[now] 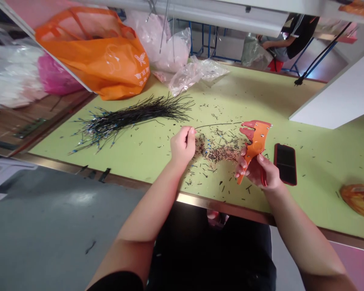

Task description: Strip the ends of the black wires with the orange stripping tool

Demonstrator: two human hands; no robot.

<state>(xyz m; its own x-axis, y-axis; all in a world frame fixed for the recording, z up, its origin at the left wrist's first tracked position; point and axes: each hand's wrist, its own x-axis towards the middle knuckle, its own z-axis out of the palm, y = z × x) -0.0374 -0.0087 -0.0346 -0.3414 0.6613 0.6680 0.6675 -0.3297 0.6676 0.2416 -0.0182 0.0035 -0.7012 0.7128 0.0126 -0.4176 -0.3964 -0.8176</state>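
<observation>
Arms (148, 208) fwd, L hand (183, 144) fisted, pinching blk wire (216, 124); R hand (265, 169) gripping orange stripper (257, 141).

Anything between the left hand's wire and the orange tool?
Nothing visible. The wire runs from the left hand toward the orange tool in the right hand; scraps on the table block nothing.

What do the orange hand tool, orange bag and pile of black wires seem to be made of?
Orange hand tool: painted metal or hard plastic; smooth body, shiny fasteners. Orange bag: probably non-woven fabric; matte, softly creased sides. Pile of black wires: likely plastic-coated; dull dark strands, some glinting tips.
</observation>
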